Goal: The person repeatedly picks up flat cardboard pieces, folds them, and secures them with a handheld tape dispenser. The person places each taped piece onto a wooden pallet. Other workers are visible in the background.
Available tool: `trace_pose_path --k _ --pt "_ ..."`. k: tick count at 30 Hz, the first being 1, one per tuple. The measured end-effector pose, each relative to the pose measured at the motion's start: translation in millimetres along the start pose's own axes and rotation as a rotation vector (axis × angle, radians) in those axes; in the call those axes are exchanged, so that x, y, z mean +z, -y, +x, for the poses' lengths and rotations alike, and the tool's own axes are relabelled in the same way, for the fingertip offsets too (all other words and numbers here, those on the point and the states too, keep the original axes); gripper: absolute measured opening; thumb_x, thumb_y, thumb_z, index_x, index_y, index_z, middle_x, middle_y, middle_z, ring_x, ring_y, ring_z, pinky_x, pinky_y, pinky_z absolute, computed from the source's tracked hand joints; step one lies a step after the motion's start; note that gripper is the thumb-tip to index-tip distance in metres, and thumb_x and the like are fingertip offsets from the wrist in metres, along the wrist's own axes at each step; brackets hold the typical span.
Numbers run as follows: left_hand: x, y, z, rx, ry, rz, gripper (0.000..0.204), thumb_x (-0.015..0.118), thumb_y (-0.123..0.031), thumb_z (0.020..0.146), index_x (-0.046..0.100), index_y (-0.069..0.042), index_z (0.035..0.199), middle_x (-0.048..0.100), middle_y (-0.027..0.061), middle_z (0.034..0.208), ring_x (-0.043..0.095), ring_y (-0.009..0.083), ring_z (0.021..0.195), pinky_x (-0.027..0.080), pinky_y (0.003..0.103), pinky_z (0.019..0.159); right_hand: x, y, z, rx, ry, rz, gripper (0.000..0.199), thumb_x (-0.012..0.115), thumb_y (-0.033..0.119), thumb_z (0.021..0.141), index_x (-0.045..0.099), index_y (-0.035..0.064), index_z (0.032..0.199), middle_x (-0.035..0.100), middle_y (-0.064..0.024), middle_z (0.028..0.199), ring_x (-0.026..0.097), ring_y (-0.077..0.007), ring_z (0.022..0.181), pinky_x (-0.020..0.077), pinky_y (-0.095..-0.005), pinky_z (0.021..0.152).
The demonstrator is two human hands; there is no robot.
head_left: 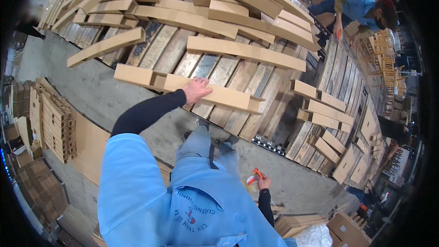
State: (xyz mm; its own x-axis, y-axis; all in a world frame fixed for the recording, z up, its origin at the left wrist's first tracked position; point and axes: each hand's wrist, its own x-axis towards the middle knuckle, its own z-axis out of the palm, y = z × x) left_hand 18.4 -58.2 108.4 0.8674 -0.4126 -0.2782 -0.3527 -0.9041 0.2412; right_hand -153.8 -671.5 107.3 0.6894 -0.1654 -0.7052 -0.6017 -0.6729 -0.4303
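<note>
A long, narrow cardboard box (pixel 228 99) lies along the near edge of the wooden pallet (pixel 238 82). My left hand (pixel 197 89) is on it, fingers bent over its top and gripping it near the middle. At the box's right end, a flap stands open. Held low beside my right leg, an orange tape dispenser (pixel 254 175) with what looks like a roll of clear tape is in my right hand (pixel 263 182). Another long cardboard box (pixel 247 54) lies just beyond, roughly parallel to the first.
Many long cardboard boxes (pixel 196 20) are piled at the pallet's far side. On the right, a second pallet (pixel 340 71) carries shorter pieces. A co-worker (pixel 359 9) in blue bends there, an orange tool in hand. Stacked cardboard (pixel 52 119) stands at left on the concrete floor (pixel 105 96).
</note>
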Motion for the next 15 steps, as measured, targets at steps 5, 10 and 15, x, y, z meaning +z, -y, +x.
trace_pose_path --k 5,10,15 --pt "-118.6 143.6 -115.0 -0.115 -0.115 0.345 0.05 0.073 -0.015 0.074 0.06 -0.014 0.123 0.053 0.0236 0.135 0.055 0.0443 0.121 0.04 0.058 0.106 -6.0 -46.9 -6.0 0.078 -0.078 0.057 0.045 0.068 0.0 0.079 0.068 -0.0074 0.124 0.074 -0.0202 0.112 0.072 -0.0232 0.101 0.0537 -0.0327 0.092" --pt "-221.4 231.8 -188.2 -0.728 -0.025 0.698 0.047 0.067 -0.018 0.086 0.061 -0.02 0.133 0.044 0.0175 0.152 0.039 0.0358 0.142 0.031 0.062 0.114 15.9 -41.4 -12.6 0.11 -0.108 0.132 0.042 0.072 0.008 0.083 0.069 -0.0058 0.122 0.075 -0.0205 0.109 0.072 -0.0246 0.1 0.0543 -0.034 0.091" --pt "-123.1 178.5 -132.7 -0.623 -0.171 0.321 0.073 0.078 -0.03 0.079 0.05 -0.011 0.143 0.045 0.0192 0.15 0.042 0.0379 0.137 0.034 0.053 0.114 19.4 -40.7 -16.1 0.062 -0.035 0.029 0.044 0.07 0.033 0.087 0.072 0.0075 0.123 0.075 -0.022 0.104 0.074 -0.0283 0.098 0.0567 -0.0391 0.085"
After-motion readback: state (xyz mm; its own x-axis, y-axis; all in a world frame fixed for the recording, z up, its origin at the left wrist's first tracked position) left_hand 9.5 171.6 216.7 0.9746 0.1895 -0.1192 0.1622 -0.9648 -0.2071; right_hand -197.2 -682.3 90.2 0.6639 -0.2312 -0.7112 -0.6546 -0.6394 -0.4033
